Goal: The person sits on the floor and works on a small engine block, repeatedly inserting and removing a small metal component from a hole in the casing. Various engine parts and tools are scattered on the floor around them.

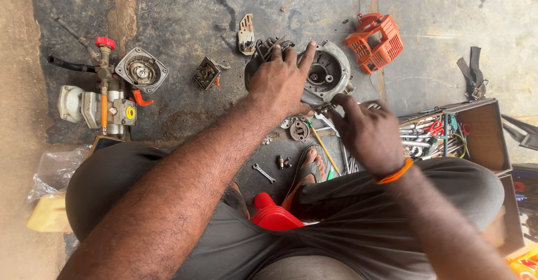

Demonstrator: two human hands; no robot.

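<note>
My left hand (280, 81) lies on top of a grey metal engine body (328, 72) that stands on the concrete floor, fingers spread over its dark finned part and round housing, holding it steady. My right hand (367, 131), with an orange band at the wrist, is at the engine's lower right edge, fingers pinched there. Whatever it pinches is hidden by the fingers. A yellow-handled screwdriver (322, 145) lies on the floor just below the engine, by my sandalled foot (308, 170).
An orange plastic cover (376, 42) lies to the engine's right. A pump unit with a red knob (103, 103) and a round recoil housing (141, 70) sit left. Small parts (207, 73), a spanner (262, 172), an open toolbox (448, 131) and a red funnel (272, 215) are nearby.
</note>
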